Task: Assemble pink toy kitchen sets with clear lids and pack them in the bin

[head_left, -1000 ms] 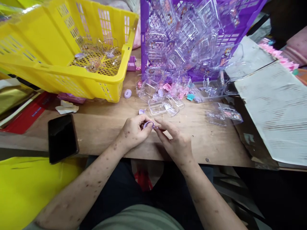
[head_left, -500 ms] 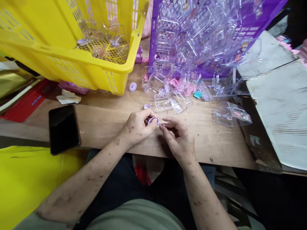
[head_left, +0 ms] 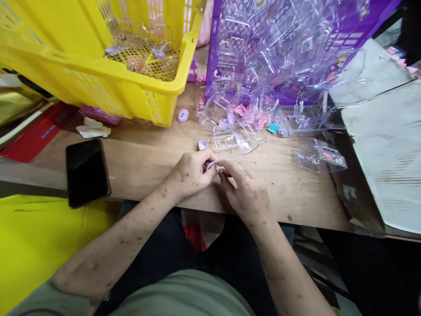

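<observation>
My left hand [head_left: 196, 170] pinches a small lilac plastic piece with a curved rim [head_left: 211, 165], low over the front of the wooden table. From the right, my right hand [head_left: 241, 184] closes thumb and fingers on the same piece, and its fingertips meet those of the left. Most of the piece is hidden by the fingers, so its kind is unclear. Just beyond my left hand lies a lilac cup-like part [head_left: 203, 145]. A clear plastic shell [head_left: 226, 136] rests behind the hands, and a round lilac disc [head_left: 182, 115] sits farther back.
A yellow crate [head_left: 131, 94] with a few clear packs stands back left. Behind, a purple basket [head_left: 212, 57] holds many clear shells. A black phone [head_left: 87, 173] lies at the left edge, a clear package [head_left: 320, 156] at right, beside grey-white cardboard [head_left: 388, 153].
My right fingers have moved in over the lilac piece and closed against my left fingertips. The piece has tilted, so less of its rim shows. The view has shifted slightly.
</observation>
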Demonstrator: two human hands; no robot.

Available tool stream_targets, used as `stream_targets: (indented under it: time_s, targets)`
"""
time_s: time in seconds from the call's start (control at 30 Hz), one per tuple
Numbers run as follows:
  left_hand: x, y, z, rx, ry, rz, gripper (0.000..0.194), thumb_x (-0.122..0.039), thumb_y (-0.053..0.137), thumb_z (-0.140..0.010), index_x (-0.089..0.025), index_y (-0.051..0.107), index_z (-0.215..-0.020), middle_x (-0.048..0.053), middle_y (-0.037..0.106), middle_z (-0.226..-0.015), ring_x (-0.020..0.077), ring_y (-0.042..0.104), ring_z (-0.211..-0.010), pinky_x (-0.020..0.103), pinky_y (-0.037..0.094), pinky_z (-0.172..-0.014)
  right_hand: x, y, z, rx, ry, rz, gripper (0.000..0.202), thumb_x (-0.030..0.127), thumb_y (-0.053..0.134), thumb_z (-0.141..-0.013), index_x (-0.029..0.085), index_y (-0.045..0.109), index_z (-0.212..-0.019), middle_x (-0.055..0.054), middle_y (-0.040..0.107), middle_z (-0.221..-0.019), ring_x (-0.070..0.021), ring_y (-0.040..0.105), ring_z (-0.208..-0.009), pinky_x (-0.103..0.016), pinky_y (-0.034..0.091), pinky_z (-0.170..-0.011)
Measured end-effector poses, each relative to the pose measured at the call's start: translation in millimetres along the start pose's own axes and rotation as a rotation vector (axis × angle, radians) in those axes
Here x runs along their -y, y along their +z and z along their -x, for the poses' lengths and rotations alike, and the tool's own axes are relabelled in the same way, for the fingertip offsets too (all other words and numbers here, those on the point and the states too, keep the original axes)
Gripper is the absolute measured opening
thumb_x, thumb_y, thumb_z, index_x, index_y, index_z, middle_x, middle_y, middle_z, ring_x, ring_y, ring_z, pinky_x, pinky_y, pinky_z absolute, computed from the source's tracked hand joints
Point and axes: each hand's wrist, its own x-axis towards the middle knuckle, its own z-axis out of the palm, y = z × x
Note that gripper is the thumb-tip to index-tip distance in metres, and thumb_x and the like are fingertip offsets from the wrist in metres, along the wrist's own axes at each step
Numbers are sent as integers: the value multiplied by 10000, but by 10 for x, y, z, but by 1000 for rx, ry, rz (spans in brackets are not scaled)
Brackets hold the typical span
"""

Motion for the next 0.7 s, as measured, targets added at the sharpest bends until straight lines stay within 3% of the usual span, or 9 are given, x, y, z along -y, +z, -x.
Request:
stream_targets:
  time_s: [0.17, 0.33, 0.43, 0.5, 0.6, 0.7]
  targets:
    - [-3, 11, -10, 9, -14, -15, 104, -124, 656, -914, -166, 751, -920, -40, 674, -701, 98, 517, -558, 239, 404, -584, 41, 81, -12, -32, -23, 74, 294, 151, 576, -1143, 245, 662, -1408, -79, 858, -1190, -242, 829, -990, -345, 669, -854]
    - [-36, -7, -3, 22, -46, 37, 117, -207, 668, -958, -174, 779, -978, -14, 734, -787, 117, 594, -614, 248, 465, -614, 42, 39, 30, -47, 76, -32, 136, 210, 617, -1135, 243, 686, -1247, -47, 844, -1033, -227, 828, -889, -325, 656, -805]
    - [-30, -200, 59, 10, -17, -26, 283, -360, 767, -961, -186, 778, -1185, 36, 781, -1009, 187, 727, -879, 294, 570, -796, -37, -101, 93, -11, 141, -39, 93, 247, 626, -1130, 263, 714, -1156, -24, 845, -995, -213, 826, -828, -308, 652, -765]
    - [0, -393, 142, -19, -28, -110, 403, -447, 766, -984, -203, 737, -1304, 59, 764, -1133, 233, 734, -1038, 356, 594, -939, -105, -181, 146, -6, 167, -27, 84, 266, 654, -1120, 263, 735, -1143, -27, 856, -1019, -213, 829, -823, -309, 660, -773]
    - [65, -620, 303, 59, -73, -243, 413, -509, 771, -985, -222, 733, -1279, 69, 737, -1182, 276, 714, -1113, 439, 587, -1042, -163, -205, 212, 3, 149, -42, 114, 263, 663, -1112, 246, 770, -1149, -60, 866, -1079, -233, 845, -904, -330, 685, -829]
    - [144, -657, 435, 191, -24, -326, 333, -450, 797, -957, -246, 767, -1218, 75, 738, -1215, 305, 683, -1173, 474, 562, -1073, -144, -177, 227, 8, 153, -96, 171, 245, 663, -1096, 245, 785, -1216, -70, 868, -1095, -228, 848, -899, -339, 706, -843]
